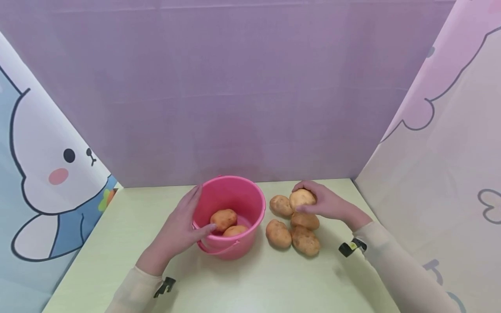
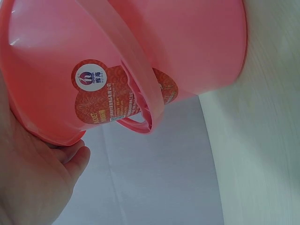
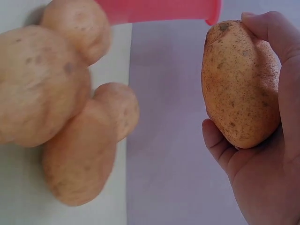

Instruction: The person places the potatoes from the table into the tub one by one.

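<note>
A pink bucket stands upright on the table, with two potatoes visible inside. My left hand holds its rim on the left side, the thumb lying over the front edge. In the left wrist view the bucket wall carries a red label and a hanging handle. My right hand grips a potato between thumb and fingers, raised above the other potatoes. Several more potatoes lie in a cluster right of the bucket, some touching each other.
The pale table meets a purple backdrop behind the bucket. Printed panels flank it: a cartoon animal panel on the left and a pink-and-white panel on the right. Each wrist wears a black strap.
</note>
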`<state>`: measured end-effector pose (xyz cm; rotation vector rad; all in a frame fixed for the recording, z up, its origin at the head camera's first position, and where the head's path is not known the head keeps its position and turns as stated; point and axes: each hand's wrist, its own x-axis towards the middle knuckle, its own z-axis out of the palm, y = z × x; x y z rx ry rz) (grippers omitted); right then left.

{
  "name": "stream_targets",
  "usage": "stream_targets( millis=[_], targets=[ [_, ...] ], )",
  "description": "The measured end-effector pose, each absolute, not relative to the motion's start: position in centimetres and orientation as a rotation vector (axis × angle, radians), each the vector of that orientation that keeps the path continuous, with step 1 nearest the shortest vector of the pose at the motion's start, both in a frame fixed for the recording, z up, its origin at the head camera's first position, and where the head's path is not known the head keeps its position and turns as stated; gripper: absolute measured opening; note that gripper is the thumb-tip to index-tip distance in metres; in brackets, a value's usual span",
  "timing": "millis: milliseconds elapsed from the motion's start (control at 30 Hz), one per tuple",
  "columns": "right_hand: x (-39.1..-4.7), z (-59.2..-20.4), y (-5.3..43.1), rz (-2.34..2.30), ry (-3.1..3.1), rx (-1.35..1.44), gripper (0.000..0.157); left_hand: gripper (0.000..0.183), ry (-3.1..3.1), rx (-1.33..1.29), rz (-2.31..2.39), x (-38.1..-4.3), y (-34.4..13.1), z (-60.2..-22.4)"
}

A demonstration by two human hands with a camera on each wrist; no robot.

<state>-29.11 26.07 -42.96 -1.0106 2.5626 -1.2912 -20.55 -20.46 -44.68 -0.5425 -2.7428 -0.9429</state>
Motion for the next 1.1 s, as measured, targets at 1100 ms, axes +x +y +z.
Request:
stream_targets(
  millis=[1100],
  targets=[
    [-30.5,-36.9,18.1,-1.134,2.487,-1.237,0.045,0.122,-2.736,-0.533,-0.947,-20.5,-20.5,-44.8]
  ],
)
